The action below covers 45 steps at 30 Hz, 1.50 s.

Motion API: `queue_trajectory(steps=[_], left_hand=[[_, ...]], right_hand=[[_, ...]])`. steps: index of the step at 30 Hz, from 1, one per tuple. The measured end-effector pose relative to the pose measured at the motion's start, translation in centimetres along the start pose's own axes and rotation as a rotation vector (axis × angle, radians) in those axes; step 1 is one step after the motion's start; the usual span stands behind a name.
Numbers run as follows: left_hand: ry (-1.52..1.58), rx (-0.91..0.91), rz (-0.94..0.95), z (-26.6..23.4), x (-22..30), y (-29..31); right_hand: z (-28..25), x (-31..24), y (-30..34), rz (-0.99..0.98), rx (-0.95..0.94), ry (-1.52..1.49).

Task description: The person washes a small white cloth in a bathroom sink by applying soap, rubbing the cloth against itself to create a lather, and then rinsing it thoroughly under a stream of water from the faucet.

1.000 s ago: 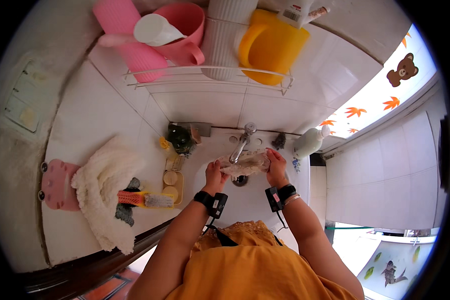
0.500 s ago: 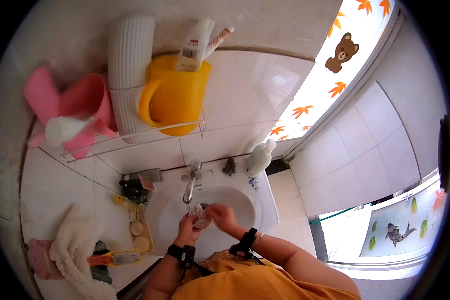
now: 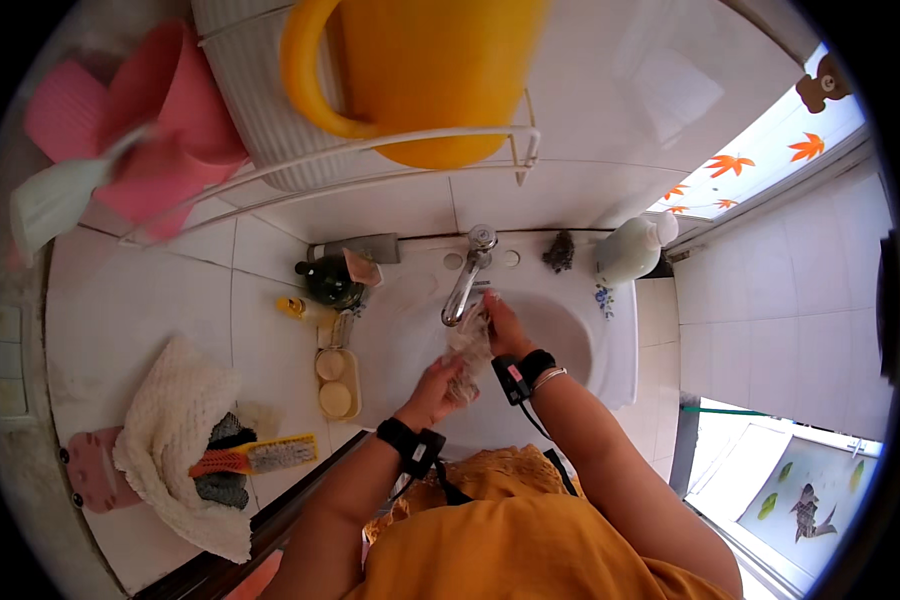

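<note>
Over the white washbasin [image 3: 568,335], a thin, pale, crumpled piece [image 3: 469,345] stretches between my two hands. It looks like a see-through cloth or film; its exact kind cannot be made out. My left hand [image 3: 430,394] is closed on its lower, nearer end. At the upper end, just right of the faucet spout, my right hand [image 3: 506,328] grips it with bent fingers. The chrome faucet [image 3: 464,292] hangs right above the piece. Whether water runs is not clear.
A green-white pump bottle [image 3: 630,250] and a dark scrubber [image 3: 559,252] stand on the basin's back right. At left are a dark bottle [image 3: 328,282], a soap dish [image 3: 355,402], a cream towel [image 3: 155,440] and a comb [image 3: 280,455]. Above, a wire rack [image 3: 410,140] holds a yellow mug [image 3: 430,70].
My view has shifted lower and closer to the basin. My right hand has moved up beside the faucet, and the pale piece, bunched before, is now drawn out long between both hands.
</note>
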<state>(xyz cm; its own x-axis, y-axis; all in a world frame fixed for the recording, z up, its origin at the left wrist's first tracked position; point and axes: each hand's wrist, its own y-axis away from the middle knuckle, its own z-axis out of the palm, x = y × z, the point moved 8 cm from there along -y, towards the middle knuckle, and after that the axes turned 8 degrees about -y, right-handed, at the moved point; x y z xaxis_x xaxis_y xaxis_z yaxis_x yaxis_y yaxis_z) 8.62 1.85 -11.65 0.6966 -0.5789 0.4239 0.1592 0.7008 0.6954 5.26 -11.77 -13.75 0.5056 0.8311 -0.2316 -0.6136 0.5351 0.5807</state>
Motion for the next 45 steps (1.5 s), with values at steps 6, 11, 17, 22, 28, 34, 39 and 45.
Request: queue_trajectory(steps=[6, 11, 17, 22, 28, 34, 39, 45], left_hand=[[0.336, 0.146, 0.319, -2.6, 5.1, -1.5], [0.297, 0.042, 0.308, 1.5, 4.3, -3.3], [0.238, 0.323, 0.156, 0.9, 3.9, -1.5], [0.377, 0.084, 0.25, -3.7, 4.9, -2.9], [0.25, 0.217, 0.375, -4.3, 3.8, -3.5], [0.19, 0.443, 0.167, -0.6, 3.3, -1.9], [0.131, 0.453, 0.216, -4.1, 4.1, -2.5], [0.03, 0.53, 0.351, -2.0, 5.6, -1.9]], right_hand=[[4.7, 2.8, 4.7, -0.424, -0.263, 1.002], [6.4, 2.6, 5.3, -0.843, -0.092, 1.528], [0.1, 3.0, 0.0, 0.045, -0.02, 0.473], [1.3, 4.0, 2.4, 0.182, -0.1, -0.021], [6.1, 4.4, 6.8, -0.66, -0.243, 0.998], [3.1, 2.4, 1.6, -0.492, 0.097, 1.049], [2.6, 5.0, 2.4, -0.319, 0.003, 0.69], [4.5, 3.6, 4.2, -0.726, 0.024, 1.058]])
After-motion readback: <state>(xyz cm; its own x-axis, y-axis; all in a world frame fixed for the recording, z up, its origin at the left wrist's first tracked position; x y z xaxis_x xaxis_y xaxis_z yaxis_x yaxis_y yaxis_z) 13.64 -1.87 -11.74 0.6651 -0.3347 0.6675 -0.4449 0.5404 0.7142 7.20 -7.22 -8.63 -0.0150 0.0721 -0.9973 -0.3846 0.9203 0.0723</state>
